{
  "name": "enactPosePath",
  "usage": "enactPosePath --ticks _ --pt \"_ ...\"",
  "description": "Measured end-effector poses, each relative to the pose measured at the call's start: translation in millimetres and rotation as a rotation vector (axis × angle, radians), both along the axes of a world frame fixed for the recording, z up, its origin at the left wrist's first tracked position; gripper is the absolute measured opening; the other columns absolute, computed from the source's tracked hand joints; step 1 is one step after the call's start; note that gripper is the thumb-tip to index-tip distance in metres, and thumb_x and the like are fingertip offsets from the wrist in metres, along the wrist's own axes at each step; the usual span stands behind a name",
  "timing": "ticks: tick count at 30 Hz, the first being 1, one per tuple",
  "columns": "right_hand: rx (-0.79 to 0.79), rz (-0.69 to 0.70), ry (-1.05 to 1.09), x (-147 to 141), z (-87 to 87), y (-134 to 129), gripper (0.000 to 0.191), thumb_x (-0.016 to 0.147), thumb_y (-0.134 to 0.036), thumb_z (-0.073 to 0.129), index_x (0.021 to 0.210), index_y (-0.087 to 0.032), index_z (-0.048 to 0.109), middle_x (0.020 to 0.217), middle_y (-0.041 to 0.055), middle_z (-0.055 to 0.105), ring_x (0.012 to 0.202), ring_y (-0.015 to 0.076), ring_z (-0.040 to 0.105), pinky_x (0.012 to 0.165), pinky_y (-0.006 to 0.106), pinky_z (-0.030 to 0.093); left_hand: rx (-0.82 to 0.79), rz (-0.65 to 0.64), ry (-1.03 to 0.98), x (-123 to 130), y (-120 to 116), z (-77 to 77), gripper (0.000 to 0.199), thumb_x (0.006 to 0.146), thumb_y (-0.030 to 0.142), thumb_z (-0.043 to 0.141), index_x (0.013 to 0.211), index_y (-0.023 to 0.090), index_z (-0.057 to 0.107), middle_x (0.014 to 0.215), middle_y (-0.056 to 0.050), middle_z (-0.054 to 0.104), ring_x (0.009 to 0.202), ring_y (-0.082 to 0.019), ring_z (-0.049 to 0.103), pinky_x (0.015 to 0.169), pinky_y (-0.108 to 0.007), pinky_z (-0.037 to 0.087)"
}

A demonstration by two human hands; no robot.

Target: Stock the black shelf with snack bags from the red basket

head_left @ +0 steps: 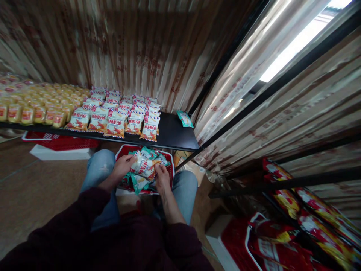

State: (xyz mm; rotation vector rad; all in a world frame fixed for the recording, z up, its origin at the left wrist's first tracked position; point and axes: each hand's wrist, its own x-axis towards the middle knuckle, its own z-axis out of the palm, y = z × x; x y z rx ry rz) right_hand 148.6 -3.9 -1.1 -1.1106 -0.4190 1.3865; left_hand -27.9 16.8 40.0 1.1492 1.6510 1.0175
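Observation:
Between my knees a white and orange snack bag with red lettering is held in both hands. My left hand pinches its left edge, and my right hand grips the lower right side. Below it stands a red basket with a white rim, holding several teal snack bags. On the black shelf ahead, matching white and orange bags stand upright in rows. A single teal bag lies at the shelf's right end.
Yellow packaged cakes fill the shelf's left part. Under it sit another red basket and a white box. A black rack post rises on the right. A red basket with red packets stands at lower right, beside more colourful bags.

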Motion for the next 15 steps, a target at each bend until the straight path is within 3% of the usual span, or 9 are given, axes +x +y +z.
enactPosePath --ticks 8,15 --pt "-0.039 -0.034 -0.080 -4.0 1.6 -9.3 0.033 0.053 -0.039 0.078 0.060 -0.020 0.052 0.056 -0.0064 0.060 0.049 0.0084 0.052 0.049 0.020 0.042 0.018 0.061 0.116 3.0 10.6 7.9 0.030 0.072 0.040 0.049 0.074 0.018 0.069 0.076 -0.003 0.068 0.075 -0.020 0.058 0.066 -0.027 0.040" --pt "-0.074 -0.092 -0.098 -6.4 11.2 -16.2 0.036 0.053 -0.043 0.077 0.065 -0.020 0.052 0.061 -0.0045 0.064 0.052 0.0106 0.057 0.048 0.021 0.043 0.013 0.056 -0.032 6.3 26.1 16.8 0.028 0.066 0.042 0.058 0.072 0.018 0.070 0.069 -0.002 0.067 0.069 -0.019 0.058 0.062 -0.027 0.040"
